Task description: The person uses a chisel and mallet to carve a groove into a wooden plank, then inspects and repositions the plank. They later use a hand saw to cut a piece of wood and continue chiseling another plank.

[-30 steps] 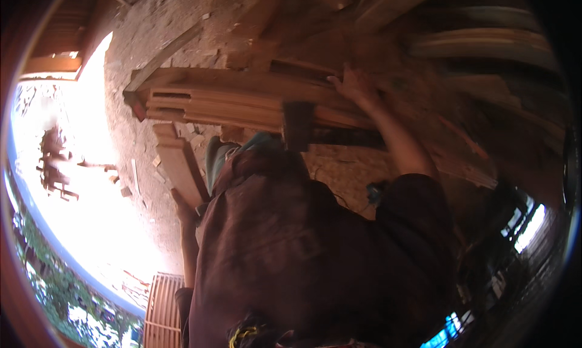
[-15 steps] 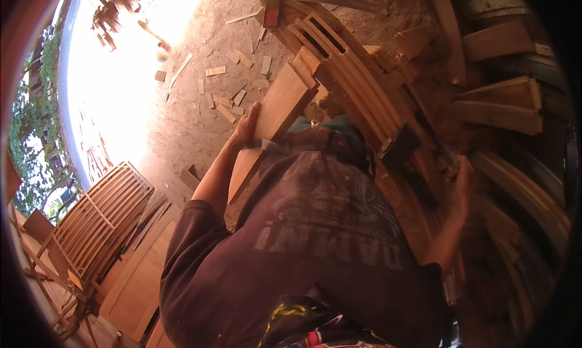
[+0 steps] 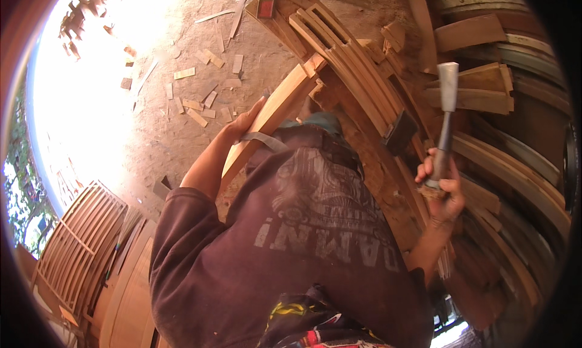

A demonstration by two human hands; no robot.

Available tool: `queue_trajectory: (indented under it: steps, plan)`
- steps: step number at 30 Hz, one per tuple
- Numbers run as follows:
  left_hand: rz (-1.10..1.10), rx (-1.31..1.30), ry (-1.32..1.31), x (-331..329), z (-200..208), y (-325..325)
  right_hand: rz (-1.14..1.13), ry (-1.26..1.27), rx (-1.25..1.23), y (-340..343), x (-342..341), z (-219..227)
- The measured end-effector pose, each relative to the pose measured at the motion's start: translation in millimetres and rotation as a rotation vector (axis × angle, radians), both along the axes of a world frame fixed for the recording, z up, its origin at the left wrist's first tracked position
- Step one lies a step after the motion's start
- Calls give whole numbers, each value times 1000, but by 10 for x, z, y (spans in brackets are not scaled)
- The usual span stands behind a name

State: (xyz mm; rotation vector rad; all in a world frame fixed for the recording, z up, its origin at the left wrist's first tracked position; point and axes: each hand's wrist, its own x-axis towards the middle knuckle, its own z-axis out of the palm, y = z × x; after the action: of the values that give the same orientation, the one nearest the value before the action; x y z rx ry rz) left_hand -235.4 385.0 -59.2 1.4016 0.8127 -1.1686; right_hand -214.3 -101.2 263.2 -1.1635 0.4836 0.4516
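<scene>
My right hand (image 3: pixel 445 196) is closed round the dark handle of a chisel (image 3: pixel 447 96), which stands nearly upright with its wide metal blade at the top. My left hand (image 3: pixel 245 121) grips the side of a wooden board (image 3: pixel 276 109) that slants up from my lap. The board's far end has a cut step and rests near a stack of grooved wooden rails (image 3: pixel 354 63). A flat grey strip (image 3: pixel 265 140) lies across the board beside my left wrist; its kind is unclear.
A dark block (image 3: pixel 400 133) sits on the rails, and a red-and-dark tool (image 3: pixel 265 1) lies at their far end. Offcuts (image 3: pixel 194 104) litter the ground. Curved timber pieces (image 3: pixel 509 172) are piled at right. A slatted wooden frame (image 3: pixel 82 245) leans at lower left.
My right hand, blurred and lower beside the rails before, now holds the chisel up in plain sight. The board and my left hand have turned slightly, and the whole view has shifted.
</scene>
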Motion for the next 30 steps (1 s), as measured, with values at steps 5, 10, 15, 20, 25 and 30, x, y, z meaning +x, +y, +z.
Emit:
queue_trajectory:
  steps: [5,10,15,20,25,30]
  plan:
    - [-53,-179,77,96,35,-7,34,107,-148,426,-92,-39]
    - [-80,-169,-12,71,-91,4,199,64,-391,731,-142,-12]
    - [-92,-187,13,5,-339,54,184,73,-284,948,-126,-12]
    - [-103,-128,43,17,-303,52,262,28,-428,1002,-90,-115]
    - [-106,41,-52,45,-54,16,345,38,-535,987,-35,-198]
    - [-185,192,-104,126,153,50,360,-15,-532,1047,-33,-298]
